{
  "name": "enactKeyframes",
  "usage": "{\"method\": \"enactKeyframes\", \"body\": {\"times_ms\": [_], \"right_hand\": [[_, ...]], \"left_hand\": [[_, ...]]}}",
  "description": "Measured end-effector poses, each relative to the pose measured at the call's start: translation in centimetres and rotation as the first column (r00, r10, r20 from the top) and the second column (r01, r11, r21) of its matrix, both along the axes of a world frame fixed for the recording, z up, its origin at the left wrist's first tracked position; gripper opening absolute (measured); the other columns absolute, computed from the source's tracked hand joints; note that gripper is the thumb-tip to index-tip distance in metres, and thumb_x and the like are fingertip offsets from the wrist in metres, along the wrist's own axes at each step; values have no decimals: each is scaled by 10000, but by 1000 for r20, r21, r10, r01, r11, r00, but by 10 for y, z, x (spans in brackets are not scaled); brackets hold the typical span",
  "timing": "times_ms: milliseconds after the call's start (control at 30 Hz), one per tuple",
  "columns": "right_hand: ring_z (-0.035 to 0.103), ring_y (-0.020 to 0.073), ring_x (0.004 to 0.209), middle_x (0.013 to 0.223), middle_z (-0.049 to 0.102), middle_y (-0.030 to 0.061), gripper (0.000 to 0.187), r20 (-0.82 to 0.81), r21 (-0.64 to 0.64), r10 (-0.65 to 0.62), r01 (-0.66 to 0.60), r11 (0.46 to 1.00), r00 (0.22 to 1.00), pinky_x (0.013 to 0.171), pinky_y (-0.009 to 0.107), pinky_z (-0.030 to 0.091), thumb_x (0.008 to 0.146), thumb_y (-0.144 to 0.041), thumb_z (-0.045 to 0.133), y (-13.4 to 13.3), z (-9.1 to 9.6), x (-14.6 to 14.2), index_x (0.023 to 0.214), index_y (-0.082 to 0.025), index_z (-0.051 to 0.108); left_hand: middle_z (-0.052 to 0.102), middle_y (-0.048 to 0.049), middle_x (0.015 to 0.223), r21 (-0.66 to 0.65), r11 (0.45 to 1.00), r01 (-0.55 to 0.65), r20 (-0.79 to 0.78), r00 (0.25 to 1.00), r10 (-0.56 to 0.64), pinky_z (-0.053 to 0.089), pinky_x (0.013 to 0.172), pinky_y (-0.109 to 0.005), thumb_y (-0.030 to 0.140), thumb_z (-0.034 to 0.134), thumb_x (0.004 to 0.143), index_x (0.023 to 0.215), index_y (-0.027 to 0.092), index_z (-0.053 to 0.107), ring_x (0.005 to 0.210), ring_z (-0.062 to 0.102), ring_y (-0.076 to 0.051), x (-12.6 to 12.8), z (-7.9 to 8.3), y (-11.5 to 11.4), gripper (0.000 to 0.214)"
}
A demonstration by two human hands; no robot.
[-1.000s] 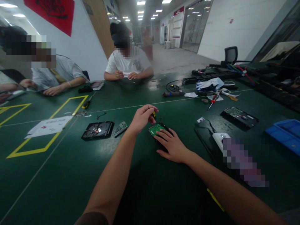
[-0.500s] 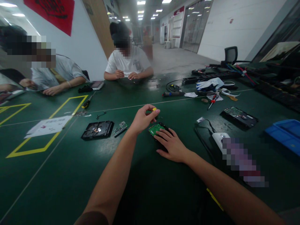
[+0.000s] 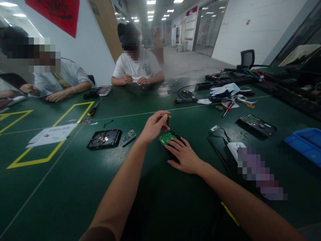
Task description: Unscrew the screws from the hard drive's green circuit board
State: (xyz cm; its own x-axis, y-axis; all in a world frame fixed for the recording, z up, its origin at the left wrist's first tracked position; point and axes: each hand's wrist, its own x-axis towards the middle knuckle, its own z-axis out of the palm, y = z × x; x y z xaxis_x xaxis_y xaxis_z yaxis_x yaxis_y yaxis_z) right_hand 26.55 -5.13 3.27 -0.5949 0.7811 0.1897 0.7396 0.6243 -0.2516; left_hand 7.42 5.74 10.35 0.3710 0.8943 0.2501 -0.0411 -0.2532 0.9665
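My left hand is closed around a small screwdriver with a yellow-and-black handle; its tip is hidden. It hovers over the far end of a hard drive, whose green circuit board faces up. Across the near part of that drive lies my right hand, fingers spread flat on it and covering much of it. Left of my left forearm are a loose circuit board and a second, black hard drive.
On the right lie another hard drive, a blue tray, a white power strip with a cable and a red screwdriver. Gloves sit farther back. Two co-workers sit across the green table. Paper lies left.
My left hand has tilted slightly, turning the screwdriver so the handle's side shows instead of its yellow end. My right hand stays on the hard drive.
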Motion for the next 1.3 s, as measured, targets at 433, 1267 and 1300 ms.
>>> {"method": "enactKeyframes", "body": {"times_ms": [433,1267,1300], "right_hand": [[283,329,1560,1639,441,89,643,-1,-6,-3,3,1000,1000,1271,603,140,1006,-546,540,1,0,-1,1583,-281,441],[294,330,1554,1632,447,104,652,-1,7,4,-4,1000,1000,1273,594,143,1002,-536,568,0,-1,-1,1579,-257,447],[296,330,1553,1630,450,104,652,-4,10,4,-4,1000,1000,1274,593,141,1001,-537,570,1,-1,0,1578,-260,448]], "left_hand": [[630,2,888,127,973,-194,-91,974,207,496,513,-196,399,782,871,997,201,552,588,643,-87,4,-8,1,329],[665,-26,998,282,949,-139,-179,964,195,521,543,-206,346,741,904,1113,205,636,622,660,-91,0,-11,3,274],[675,-38,1044,268,956,-121,-176,969,172,530,543,-207,332,704,930,1167,209,637,618,669,-89,0,-11,3,276]]}}
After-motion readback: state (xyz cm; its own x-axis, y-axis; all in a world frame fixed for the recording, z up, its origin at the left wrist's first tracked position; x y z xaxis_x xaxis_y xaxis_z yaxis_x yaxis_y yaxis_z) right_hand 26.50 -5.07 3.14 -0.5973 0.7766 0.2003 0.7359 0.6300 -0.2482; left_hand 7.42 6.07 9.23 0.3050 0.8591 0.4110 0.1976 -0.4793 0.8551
